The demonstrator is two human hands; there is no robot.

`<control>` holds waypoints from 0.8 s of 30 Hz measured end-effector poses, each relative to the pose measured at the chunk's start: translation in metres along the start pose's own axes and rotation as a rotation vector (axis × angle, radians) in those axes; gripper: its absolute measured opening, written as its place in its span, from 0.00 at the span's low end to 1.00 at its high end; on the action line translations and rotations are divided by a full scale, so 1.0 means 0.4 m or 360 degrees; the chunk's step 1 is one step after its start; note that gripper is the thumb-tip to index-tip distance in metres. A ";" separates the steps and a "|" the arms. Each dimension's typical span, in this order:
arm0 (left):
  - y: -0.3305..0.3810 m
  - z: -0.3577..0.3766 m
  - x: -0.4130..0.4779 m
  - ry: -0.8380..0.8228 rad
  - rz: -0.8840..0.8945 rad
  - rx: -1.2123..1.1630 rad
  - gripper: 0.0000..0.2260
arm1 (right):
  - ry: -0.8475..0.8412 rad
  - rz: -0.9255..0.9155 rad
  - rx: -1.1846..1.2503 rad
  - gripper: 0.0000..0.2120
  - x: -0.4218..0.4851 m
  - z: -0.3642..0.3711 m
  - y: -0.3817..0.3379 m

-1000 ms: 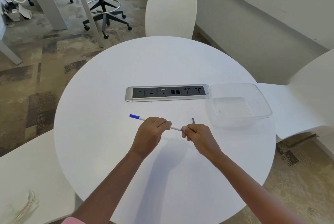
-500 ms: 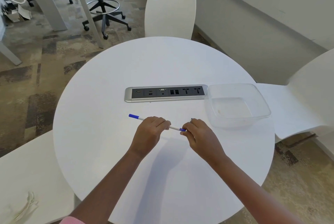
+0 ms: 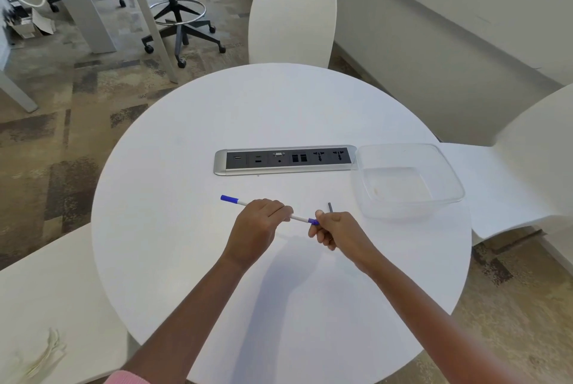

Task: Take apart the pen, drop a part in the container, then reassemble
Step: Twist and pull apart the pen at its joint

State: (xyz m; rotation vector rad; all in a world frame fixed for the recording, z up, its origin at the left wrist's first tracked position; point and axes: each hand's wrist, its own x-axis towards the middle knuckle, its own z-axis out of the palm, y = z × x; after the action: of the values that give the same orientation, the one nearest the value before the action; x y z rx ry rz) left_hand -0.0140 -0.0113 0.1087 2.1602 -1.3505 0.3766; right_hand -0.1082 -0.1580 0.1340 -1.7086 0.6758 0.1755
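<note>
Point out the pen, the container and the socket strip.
pen point(image 3: 299, 218), head view, white barrel between the hands
container point(image 3: 459, 185), head view, right rim
socket strip point(image 3: 288, 159), head view, dark panel

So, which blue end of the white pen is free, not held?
The far blue end, sticking out beyond the left hand; the right hand pinches the other.

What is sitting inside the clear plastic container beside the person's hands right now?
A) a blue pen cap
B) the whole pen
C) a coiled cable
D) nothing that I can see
D: the clear container shows only its bare bottom, while the pen is out over the table, gripped by the left hand and the right hand.
</note>
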 end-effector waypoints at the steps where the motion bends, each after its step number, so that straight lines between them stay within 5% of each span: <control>1: -0.001 -0.001 0.000 0.0000 -0.0006 -0.0002 0.11 | 0.0100 -0.0145 -0.0215 0.16 -0.005 0.004 0.003; 6: -0.006 -0.004 -0.004 0.0008 -0.0008 0.0008 0.11 | 0.0419 -0.0809 -0.1079 0.04 -0.018 0.013 0.027; 11: -0.003 -0.002 -0.005 0.0013 -0.0007 0.0002 0.11 | 0.0468 -0.1036 -0.1291 0.04 -0.024 0.011 0.023; 16: 0.001 0.000 -0.006 0.0014 -0.0014 -0.0002 0.11 | 0.0292 -0.0683 -0.0910 0.11 -0.011 0.007 0.018; 21: 0.001 0.001 -0.006 0.0004 -0.0010 0.0004 0.11 | -0.0058 -0.0065 0.0043 0.20 0.000 0.000 0.005; 24: 0.002 -0.001 -0.005 0.0002 -0.0004 0.0007 0.11 | -0.0176 0.0050 0.0097 0.21 -0.001 -0.001 0.001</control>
State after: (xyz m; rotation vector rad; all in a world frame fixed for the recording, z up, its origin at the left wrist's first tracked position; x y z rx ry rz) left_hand -0.0156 -0.0101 0.1084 2.1649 -1.3474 0.3802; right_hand -0.1088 -0.1582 0.1340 -1.6184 0.6201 0.2670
